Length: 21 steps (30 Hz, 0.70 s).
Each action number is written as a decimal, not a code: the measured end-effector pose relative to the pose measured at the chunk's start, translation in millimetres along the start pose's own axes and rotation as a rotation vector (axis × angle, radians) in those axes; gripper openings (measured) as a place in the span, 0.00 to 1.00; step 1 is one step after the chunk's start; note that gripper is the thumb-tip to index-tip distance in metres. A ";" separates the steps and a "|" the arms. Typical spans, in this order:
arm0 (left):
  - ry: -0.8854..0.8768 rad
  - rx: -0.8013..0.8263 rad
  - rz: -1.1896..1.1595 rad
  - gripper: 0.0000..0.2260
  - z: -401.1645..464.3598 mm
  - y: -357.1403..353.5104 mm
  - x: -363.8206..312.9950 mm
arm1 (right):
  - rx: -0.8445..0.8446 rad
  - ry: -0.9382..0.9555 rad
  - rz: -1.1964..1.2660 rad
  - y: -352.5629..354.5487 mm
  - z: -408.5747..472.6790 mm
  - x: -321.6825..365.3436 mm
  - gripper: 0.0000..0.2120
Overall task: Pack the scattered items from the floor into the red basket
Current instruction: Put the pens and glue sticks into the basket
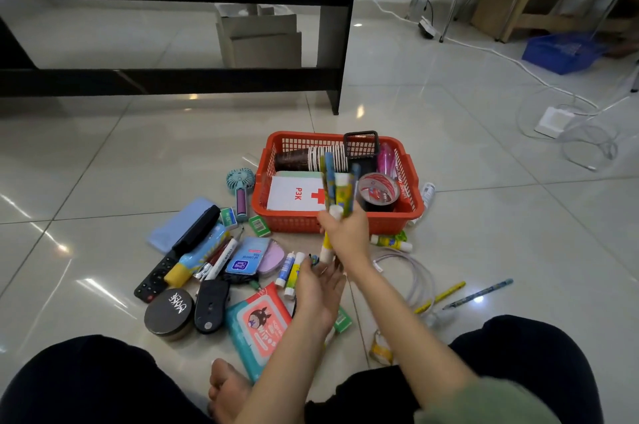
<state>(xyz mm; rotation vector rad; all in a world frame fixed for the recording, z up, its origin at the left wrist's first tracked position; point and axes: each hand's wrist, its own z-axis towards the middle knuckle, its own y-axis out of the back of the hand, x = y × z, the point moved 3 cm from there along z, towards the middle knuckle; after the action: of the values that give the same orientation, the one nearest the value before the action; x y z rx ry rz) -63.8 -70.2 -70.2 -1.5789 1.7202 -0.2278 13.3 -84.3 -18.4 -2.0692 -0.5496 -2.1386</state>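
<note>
The red basket (349, 221) sits on the tiled floor ahead of me. Inside it lie a white P3K box (294, 195), a stack of paper cups (311, 159), a black mesh holder (361, 145) and a tape roll (378, 191). My right hand (347, 233) is shut on a bundle of pens and glue sticks (337, 191), held upright just in front of the basket's near wall. My left hand (320, 288) hovers open, fingers spread, over glue sticks (292, 271) on the floor.
Scattered items lie left of my hands: a wipes pack (257, 323), black mouse (211, 309), round compact (169, 314), remote (155, 280), blue fan (241, 181). Two pencils (477, 294) and a cable (415, 271) lie to the right. A black desk frame (173, 77) stands behind.
</note>
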 end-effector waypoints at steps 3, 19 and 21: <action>-0.026 -0.016 0.060 0.25 1.0 -0.9 -23.9 | 0.221 0.116 -0.391 -11.2 47.9 22.3 0.13; -0.177 -0.118 0.202 0.21 32.1 55.4 -65.0 | 0.903 -0.204 -0.937 -59.2 113.1 -18.8 0.11; -0.170 -0.081 0.190 0.20 33.8 47.6 -60.2 | 0.897 -0.240 -0.807 -54.6 103.9 -14.3 0.17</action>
<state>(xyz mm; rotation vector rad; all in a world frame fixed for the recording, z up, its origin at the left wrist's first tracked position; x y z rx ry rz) -83.3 6.8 -97.2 -1.4358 1.7496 0.0694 94.1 -1.2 -41.9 -1.6599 -2.1664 -1.3575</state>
